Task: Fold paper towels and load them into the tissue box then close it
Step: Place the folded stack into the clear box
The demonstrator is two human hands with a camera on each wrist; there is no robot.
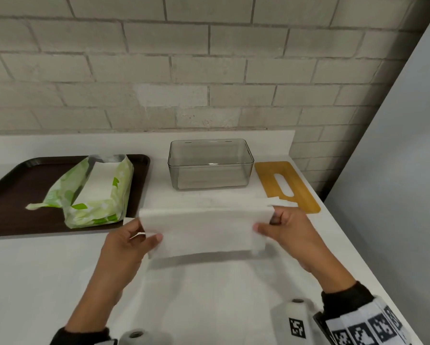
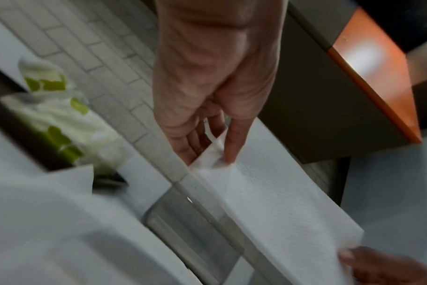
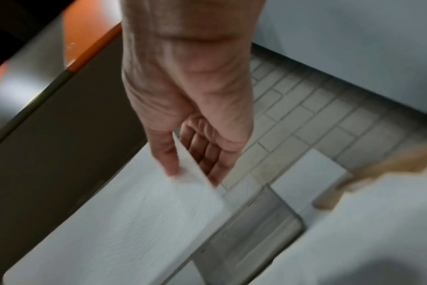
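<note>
A folded white paper towel (image 1: 204,230) hangs above the white counter, held at both ends. My left hand (image 1: 144,235) pinches its left end between thumb and fingers; the left wrist view shows the same pinch on the towel (image 2: 268,202) by my left hand (image 2: 215,152). My right hand (image 1: 268,222) pinches the right end, and in the right wrist view my right hand (image 3: 193,169) grips the towel (image 3: 139,217). The clear tissue box (image 1: 210,164) stands open and empty behind the towel. Its wooden slotted lid (image 1: 286,185) lies flat to the box's right.
A dark tray (image 1: 17,192) at the left holds an opened green-and-white towel package (image 1: 94,192). More white paper (image 1: 234,197) lies flat on the counter (image 1: 47,282) under the held towel. A brick wall stands behind; the counter's edge runs along the right.
</note>
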